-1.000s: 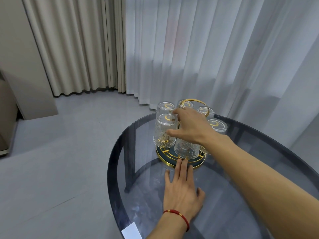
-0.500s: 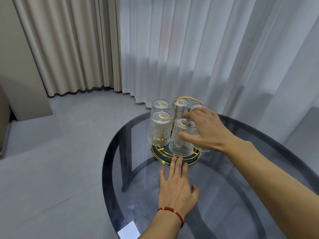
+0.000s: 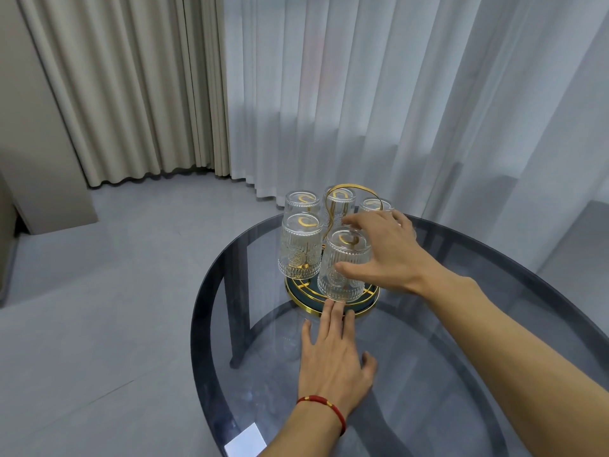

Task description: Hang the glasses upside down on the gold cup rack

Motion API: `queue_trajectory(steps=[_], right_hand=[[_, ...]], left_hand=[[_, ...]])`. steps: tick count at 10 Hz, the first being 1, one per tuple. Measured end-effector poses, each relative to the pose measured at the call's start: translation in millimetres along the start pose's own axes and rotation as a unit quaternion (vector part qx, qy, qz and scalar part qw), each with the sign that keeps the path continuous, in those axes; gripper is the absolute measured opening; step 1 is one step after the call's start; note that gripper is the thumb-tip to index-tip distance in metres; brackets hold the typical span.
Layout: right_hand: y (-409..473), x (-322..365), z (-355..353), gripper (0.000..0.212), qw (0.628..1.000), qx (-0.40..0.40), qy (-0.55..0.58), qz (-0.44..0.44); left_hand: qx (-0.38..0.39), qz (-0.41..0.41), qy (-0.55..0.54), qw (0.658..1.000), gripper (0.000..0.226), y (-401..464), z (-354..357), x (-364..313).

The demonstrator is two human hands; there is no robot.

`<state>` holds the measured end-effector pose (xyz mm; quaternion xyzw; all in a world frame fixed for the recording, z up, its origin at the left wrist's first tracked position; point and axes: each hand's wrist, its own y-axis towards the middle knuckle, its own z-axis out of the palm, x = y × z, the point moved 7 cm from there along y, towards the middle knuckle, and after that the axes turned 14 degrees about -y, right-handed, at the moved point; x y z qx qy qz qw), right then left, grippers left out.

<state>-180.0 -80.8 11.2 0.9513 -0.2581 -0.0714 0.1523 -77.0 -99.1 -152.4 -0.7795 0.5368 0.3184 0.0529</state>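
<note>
A: Front glass (image 3: 344,262) sits centre frame, upside down, base up, over a peg on the gold cup rack (image 3: 332,293). Long axis close to vertical, slight lean at most.

B: Hands?

A: Right hand (image 3: 384,255) comes in from the right of frame, cupped round that glass: thumb low on the near wall, fingers curled over the far side of the base. Looks like loose contact, can't tell how firm. Left hand (image 3: 333,354) is flat and spread on the counter (image 3: 461,374), lower centre, fingertips touching the rack's gold rim, holding nothing.

B: Other glasses?

A: Four more visible, all inverted: one (image 3: 300,245) just left of the front one, three behind in upper centre by the gold loop handle (image 3: 354,199). Right hand hides part of the far right side.

B: What does the next move turn on?

A: Glass lies directly left of the right palm, so that hand is the nearer one. My read: seated or nearly, release should go straight off to the right, no sideways drag, neighbour glass is just beside it. Left hand braces the base.
</note>
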Motion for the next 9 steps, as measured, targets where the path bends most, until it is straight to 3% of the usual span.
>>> queue_trajectory(steps=[6, 8, 9], right_hand=[[-13, 2, 2, 0.083, 0.999, 0.006, -0.032, -0.019], [-36, -1, -11, 0.077, 0.997, -0.065, 0.024, -0.019], [-54, -1, -18, 0.065, 0.985, -0.122, 0.118, 0.015]], left_hand=[[0.012, 0.001, 0.011, 1.000, 0.073, 1, 1, 2], [0.014, 0.009, -0.010, 1.000, 0.068, -4, -2, -2], [0.020, 0.016, -0.030, 0.999, 0.066, -8, -6, -7]])
